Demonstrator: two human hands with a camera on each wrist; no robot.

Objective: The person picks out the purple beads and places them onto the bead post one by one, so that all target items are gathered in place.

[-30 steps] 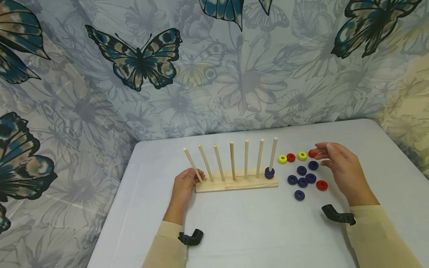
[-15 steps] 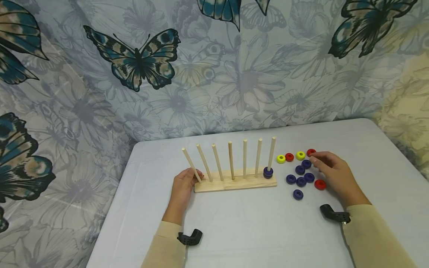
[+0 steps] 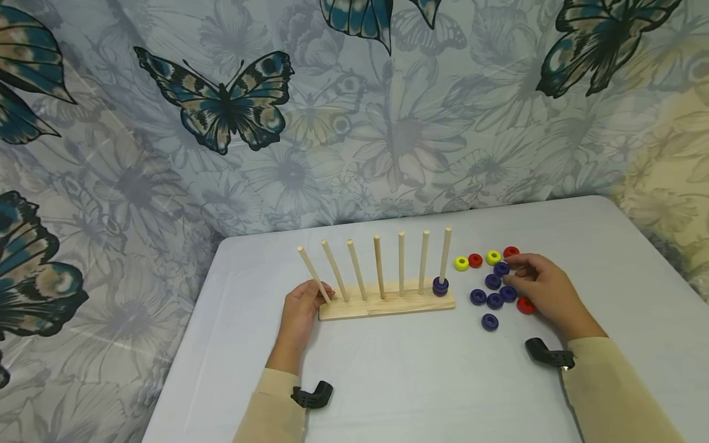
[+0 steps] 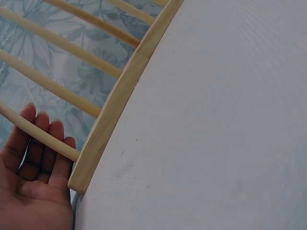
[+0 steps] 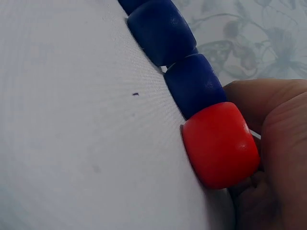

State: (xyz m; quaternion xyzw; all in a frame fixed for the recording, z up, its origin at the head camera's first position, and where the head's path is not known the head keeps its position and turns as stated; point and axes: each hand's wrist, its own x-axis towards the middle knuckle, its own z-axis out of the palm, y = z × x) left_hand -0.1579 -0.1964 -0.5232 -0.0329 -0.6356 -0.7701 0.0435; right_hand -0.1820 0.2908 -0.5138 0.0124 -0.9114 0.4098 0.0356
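My left hand point(image 3: 299, 306) is at the left end of a wooden peg rack point(image 3: 388, 304). In the left wrist view its fingers point(image 4: 56, 139) lie extended behind the end peg point(image 4: 43, 136), palm turned up. Two stacked dark blue rings point(image 3: 440, 287) sit on the rightmost peg. My right hand point(image 3: 540, 289) is low over the loose rings, thumb and forefinger apart beside a blue ring point(image 3: 501, 269). Below its palm, a red ring point(image 3: 525, 306) is partly covered. The right wrist view shows this red ring point(image 5: 220, 146) close up, with blue rings point(image 5: 195, 85) beyond it.
Along the back of the group lie yellow rings point(image 3: 461, 263) and red rings point(image 3: 475, 261). Several blue rings point(image 3: 495, 301) lie in front, one blue ring point(image 3: 490, 322) nearest me. A white table point(image 3: 399, 381) carries everything, with a butterfly-patterned cloth point(image 3: 354, 141) behind it.
My right hand has come left and down among the rings, and the blue ring by its fingertips has slid left. The left hand stays at the rack.
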